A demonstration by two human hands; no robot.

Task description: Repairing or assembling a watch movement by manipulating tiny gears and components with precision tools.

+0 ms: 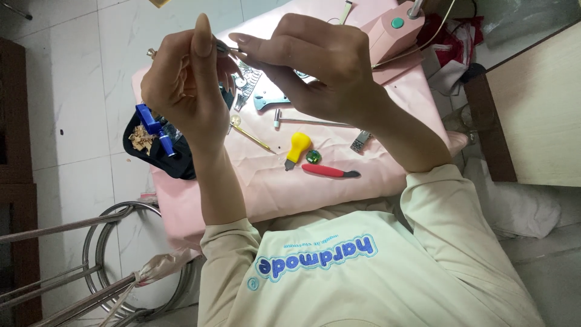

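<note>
Both hands — left hand (181, 91), right hand (315, 66) — pinch a small metal piece (229, 48) together above the pink cloth (272, 181), tools scattered below.

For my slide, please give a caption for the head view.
Both hands, left hand and right hand, pinch a small metal part above a pink cloth with small tools.

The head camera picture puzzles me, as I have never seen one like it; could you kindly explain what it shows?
The camera sits on a person's head and looks down, so the chest appears at the bottom. The left hand and right hand are raised together, pinching a small metal part too small to identify. Below lies a pink cloth with small tools: a yellow-handled tool, a red-handled one, a little hammer and a blue tool on a black tray.
</note>
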